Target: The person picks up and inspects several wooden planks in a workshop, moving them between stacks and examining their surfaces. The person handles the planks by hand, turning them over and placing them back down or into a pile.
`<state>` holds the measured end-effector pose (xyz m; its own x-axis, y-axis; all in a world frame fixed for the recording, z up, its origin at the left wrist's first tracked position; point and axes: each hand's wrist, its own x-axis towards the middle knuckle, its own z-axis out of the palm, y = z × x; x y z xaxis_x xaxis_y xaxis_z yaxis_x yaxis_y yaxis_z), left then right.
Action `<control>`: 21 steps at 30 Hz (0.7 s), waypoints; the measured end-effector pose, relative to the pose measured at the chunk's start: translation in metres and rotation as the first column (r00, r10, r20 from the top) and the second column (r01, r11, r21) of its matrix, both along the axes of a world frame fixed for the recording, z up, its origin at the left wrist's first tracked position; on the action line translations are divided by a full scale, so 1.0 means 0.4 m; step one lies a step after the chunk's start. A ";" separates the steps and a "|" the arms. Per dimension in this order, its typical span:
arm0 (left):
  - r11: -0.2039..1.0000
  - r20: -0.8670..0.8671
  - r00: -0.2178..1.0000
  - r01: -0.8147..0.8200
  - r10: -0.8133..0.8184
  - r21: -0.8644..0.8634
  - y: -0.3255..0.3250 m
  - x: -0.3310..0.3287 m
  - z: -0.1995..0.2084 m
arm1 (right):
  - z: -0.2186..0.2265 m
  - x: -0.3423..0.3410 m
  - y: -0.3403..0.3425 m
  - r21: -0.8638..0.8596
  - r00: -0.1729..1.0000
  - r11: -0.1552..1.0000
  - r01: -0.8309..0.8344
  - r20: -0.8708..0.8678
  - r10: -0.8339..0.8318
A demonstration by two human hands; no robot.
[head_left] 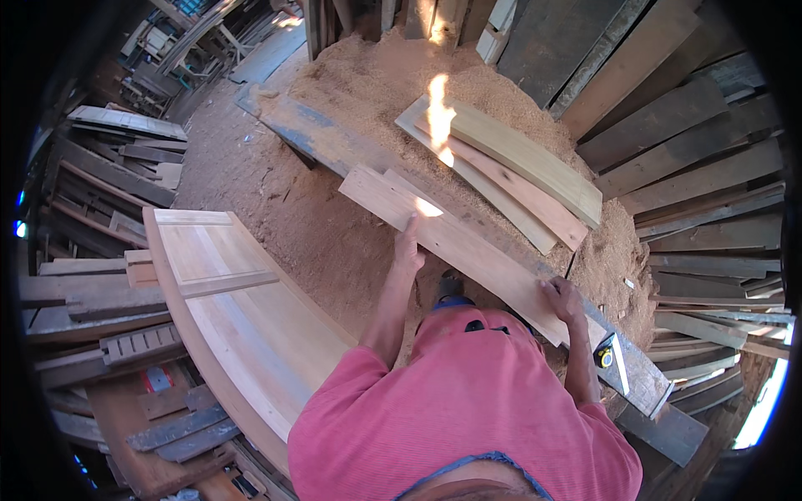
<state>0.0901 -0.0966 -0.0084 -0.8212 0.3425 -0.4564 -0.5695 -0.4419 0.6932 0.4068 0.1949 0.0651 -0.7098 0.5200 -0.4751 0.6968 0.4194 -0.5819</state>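
Note:
A long pale wooden board (468, 242) lies slantwise in front of me, at the near edge of a narrow workbench (326, 134). My left hand (409, 244) grips its near edge left of the middle, the fingers partly hidden by the board. Near the board's right end, my right hand (565, 302) is closed over it with bent fingers. Part of a second pale board shows behind the held one. Just right of my right hand, a yellow-and-black tape measure (603, 357) and a metal square (619, 364) rest on the bench's right end.
Several loose planks (510, 171) lie across the bench's far side, beside heaped sawdust (368, 75). To my left leans a large panelled wooden door (242, 309). Stacked boards (710, 184) line the right side, and more scrap wood (125, 301) is piled at left.

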 end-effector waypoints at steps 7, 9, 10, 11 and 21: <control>0.060 -0.096 0.814 -0.075 -0.573 -0.995 -0.039 -0.013 -0.111 | -0.227 -0.057 -0.137 0.206 0.948 0.975 -0.082 0.317 0.013; 0.146 -0.268 0.607 -0.243 -0.749 -0.959 -0.052 -0.002 -0.097 | -0.262 -0.034 -0.172 0.219 0.968 0.976 -0.004 0.247 -0.052; 0.184 -0.320 0.483 -0.307 -0.815 -0.934 -0.054 -0.002 -0.085 | -0.270 -0.030 -0.180 0.218 0.968 0.976 0.023 0.240 -0.077; 0.189 -0.292 0.391 -0.279 -0.873 -0.941 -0.048 -0.006 -0.072 | -0.271 -0.027 -0.184 0.221 0.968 0.974 0.053 0.229 -0.105; 0.004 0.109 -0.476 -0.230 -0.873 -0.973 0.139 -0.079 -0.075 | -0.260 0.253 -0.153 0.430 0.523 0.464 0.775 -0.022 -0.852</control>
